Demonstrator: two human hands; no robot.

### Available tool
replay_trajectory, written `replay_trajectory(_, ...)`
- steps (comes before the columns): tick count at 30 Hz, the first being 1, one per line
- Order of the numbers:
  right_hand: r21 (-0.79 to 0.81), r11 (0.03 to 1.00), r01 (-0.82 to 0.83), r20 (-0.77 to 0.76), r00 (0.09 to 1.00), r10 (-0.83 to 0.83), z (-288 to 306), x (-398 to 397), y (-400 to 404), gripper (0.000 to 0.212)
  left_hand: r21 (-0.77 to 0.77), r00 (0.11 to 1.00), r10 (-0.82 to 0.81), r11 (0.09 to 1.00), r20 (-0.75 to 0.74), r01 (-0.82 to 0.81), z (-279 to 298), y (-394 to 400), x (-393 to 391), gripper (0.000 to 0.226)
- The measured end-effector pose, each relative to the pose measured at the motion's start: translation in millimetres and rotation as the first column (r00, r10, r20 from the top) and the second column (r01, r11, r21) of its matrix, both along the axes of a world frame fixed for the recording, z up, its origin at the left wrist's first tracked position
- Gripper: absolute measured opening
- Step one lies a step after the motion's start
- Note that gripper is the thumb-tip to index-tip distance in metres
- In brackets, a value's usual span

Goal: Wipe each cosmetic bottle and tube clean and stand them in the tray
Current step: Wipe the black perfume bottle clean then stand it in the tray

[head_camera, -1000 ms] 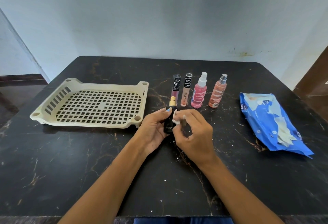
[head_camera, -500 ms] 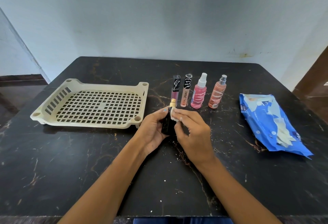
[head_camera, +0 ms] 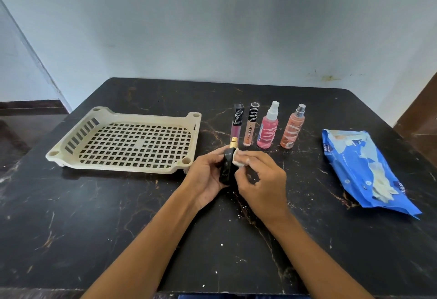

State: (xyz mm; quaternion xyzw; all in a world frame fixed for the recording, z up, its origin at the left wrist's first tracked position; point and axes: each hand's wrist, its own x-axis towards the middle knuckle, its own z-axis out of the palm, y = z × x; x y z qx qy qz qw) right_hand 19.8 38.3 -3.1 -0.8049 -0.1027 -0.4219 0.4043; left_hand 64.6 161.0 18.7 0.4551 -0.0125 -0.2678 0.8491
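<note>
- Now the left hand (head_camera: 208,175) grips the black bottle (head_camera: 228,168) around its lower body, fingers curled behind it, holding it upright just above the table (head_camera: 94,216) with the gold nozzle at the top.
- Compared with a second ago, the right hand (head_camera: 260,180) has slid its small white wipe (head_camera: 238,159) up from the bottle's middle to its upper shoulder; thumb and fingertips pinch the wipe against the bottle's right side.
- That upward shift suggests the body is mostly wiped and only the top is left, so this bottle looks close to ready for the tray (head_camera: 125,142).
- The tray sits just left of the hands and holds nothing yet.
- Four more items stand untouched in a row behind the hands: a dark tube (head_camera: 237,121), a lip gloss tube (head_camera: 251,124), a pink spray bottle (head_camera: 268,127) and an orange spray bottle (head_camera: 293,128).
- Off to the right lies the blue wipe pack (head_camera: 369,173), where it was before.
- Overall the task appears to be at its first item.
</note>
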Motion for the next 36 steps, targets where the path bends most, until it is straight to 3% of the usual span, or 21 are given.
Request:
replay_trajectory(5, -0.051, 0.994, -0.095, 0.077, 0.992, 0.098, 3, -6, 1, 0.017, 0.02, 0.999, 0.017, 1.0, 0.037, -0.018, 1, -2, -2, 0.029)
replay_trajectory(13, -0.045, 0.999, 0.024, -0.017, 1.0, -0.025, -2, 0, 1, 0.03, 0.003, 0.997, 0.046, 0.999, 0.057, -0.046, 5, -2, -3, 0.032)
replay_trajectory(16, -0.084, 0.996, 0.024, -0.019, 0.999, -0.026, -1, 0, 1, 0.025, -0.009, 0.995, 0.101, 0.995, 0.022, -0.101, 6, -4, -5, 0.032)
replay_trajectory(22, -0.273, 0.953, -0.133, 0.058, 0.986, 0.155, 0, -9, 10, 0.02, 0.017, 0.983, 0.173, 0.985, -0.058, -0.172, 6, -2, -7, 0.059)
replay_trajectory(28, -0.171, 0.983, 0.067, 0.018, 0.998, -0.065, -1, 0, 5, 0.023, 0.044, 0.982, 0.188, 0.981, 0.0, -0.188, 8, -5, -8, 0.064)
replay_trajectory(31, -0.182, 0.979, 0.094, -0.016, 0.995, -0.099, 0, 1, 3, 0.028, 0.061, 0.983, 0.181, 0.981, 0.023, -0.182, 6, -6, -8, 0.065)
replay_trajectory(36, -0.333, 0.938, -0.098, 0.035, 0.993, 0.116, 2, -8, 9, 0.024, 0.059, 0.985, 0.171, 0.983, 0.027, -0.173, 4, -5, -7, 0.07)
